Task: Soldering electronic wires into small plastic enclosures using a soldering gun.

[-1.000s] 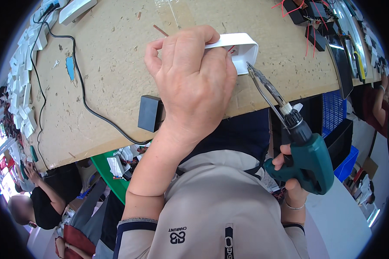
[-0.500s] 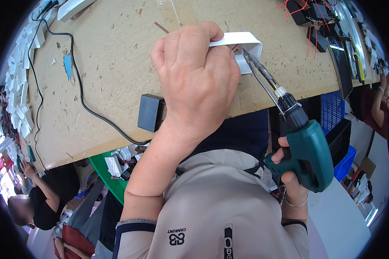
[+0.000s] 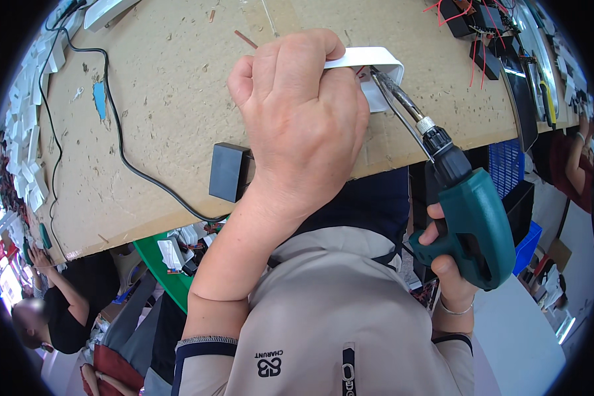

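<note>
My left hand (image 3: 300, 122) is closed around a white plastic housing (image 3: 381, 59) above the cardboard-covered bench, covering much of it. A bit of red wire (image 3: 361, 70) shows inside the housing. My right hand (image 3: 450, 270) wraps around the grip of a green soldering gun (image 3: 485, 231), with its fingers partly hidden by the body. The gun's metal tip, with a thin feed tube beside it, reaches into the housing's open end. Whether the tip touches anything inside cannot be made out. A black rectangular box (image 3: 227, 171) stands near my left wrist.
A black cable (image 3: 115, 125) curves over the bench (image 3: 178, 86) at left, beside piled white housings (image 3: 26, 145). Black boxes with red wires (image 3: 485, 59) lie at far right. A green bin (image 3: 162, 264) and blue crate (image 3: 507, 165) sit below the edge. Another person (image 3: 72, 303) works at left.
The soldering gun has shifted slightly to the right, and its tip now sits slightly higher in the housing. My left hand keeps its hold, with only a small shift.
</note>
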`<state>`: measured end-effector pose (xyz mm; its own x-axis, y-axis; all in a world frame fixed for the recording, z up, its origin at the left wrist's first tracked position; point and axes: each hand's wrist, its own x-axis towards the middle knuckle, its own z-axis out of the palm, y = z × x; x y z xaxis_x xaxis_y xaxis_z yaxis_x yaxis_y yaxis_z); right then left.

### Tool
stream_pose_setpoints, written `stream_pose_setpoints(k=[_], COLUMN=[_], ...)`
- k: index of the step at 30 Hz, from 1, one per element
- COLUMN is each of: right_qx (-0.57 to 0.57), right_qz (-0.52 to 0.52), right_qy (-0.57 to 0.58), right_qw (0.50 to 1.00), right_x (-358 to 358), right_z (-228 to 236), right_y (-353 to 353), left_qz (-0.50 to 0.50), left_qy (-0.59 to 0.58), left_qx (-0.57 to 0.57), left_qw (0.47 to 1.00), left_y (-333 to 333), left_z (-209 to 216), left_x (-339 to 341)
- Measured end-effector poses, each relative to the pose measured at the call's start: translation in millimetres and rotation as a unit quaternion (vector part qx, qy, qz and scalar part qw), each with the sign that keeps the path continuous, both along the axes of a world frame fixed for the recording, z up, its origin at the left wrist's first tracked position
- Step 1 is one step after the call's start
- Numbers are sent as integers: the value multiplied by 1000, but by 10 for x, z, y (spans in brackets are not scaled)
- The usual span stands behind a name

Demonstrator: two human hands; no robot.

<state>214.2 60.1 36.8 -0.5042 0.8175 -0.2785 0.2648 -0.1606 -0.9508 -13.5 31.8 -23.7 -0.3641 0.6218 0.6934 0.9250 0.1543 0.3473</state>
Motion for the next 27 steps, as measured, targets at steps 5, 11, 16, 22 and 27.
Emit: stream_pose_setpoints(k=[5,11,16,22,27], right_qx=[6,-3,5,47,83], right_qz=[1,-3,2,35,33], right_qy=[-4,-4,-17,-20,-33], right_qw=[1000,1000,1000,998,995], right_x=[-12,10,2,45,45], right_z=[23,51,67,96,111], right_y=[26,42,55,75,65], left_qz=[-3,-3,-3,3,-1], left_qy=[0,-3,-2,3,0], left_qx=[-5,-7,-11,-9,-5], left_qw=[1000,1000,1000,1000,1000], left_y=[2,-11,-12,-16,-1], left_z=[3,10,-1,1,-11], left_x=[0,4,-4,-6,0])
